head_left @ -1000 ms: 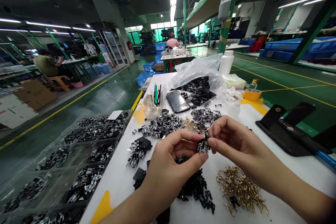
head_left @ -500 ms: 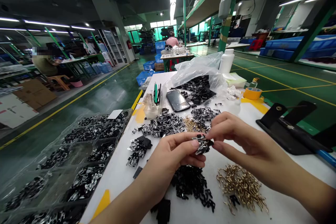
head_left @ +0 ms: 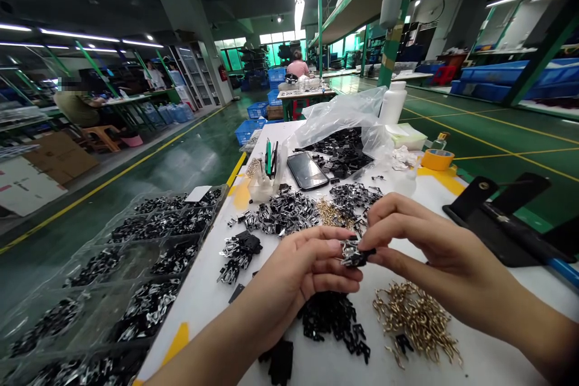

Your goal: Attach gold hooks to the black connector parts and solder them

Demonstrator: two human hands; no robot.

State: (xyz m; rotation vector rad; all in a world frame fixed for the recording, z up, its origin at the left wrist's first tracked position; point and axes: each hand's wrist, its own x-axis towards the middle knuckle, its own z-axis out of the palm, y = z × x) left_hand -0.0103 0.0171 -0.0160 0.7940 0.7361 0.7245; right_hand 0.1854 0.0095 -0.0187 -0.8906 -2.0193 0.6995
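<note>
My left hand (head_left: 294, 274) and right hand (head_left: 429, 241) pinch a black-and-silver clip (head_left: 355, 253) between their fingertips, just above the white table (head_left: 199, 307). Black parts (head_left: 332, 319) and brass pins (head_left: 414, 322) lie nearest me; loose clips (head_left: 283, 212) lie beyond, then a phone (head_left: 307, 170).

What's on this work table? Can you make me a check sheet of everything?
Surface: white table with yellow marks.
Job's things: left hand and right hand hold a small black-and-silver metal part; black plastic pieces and brass pins lie close by.
Clutter: phone, plastic bag, compartment tray of metal parts, yellow tape roll, white bottle.
Grippers: nothing seen, only bare hands.
Cables: nothing seen.
Surroundings: green floor, blue crates, a person at a far table.
</note>
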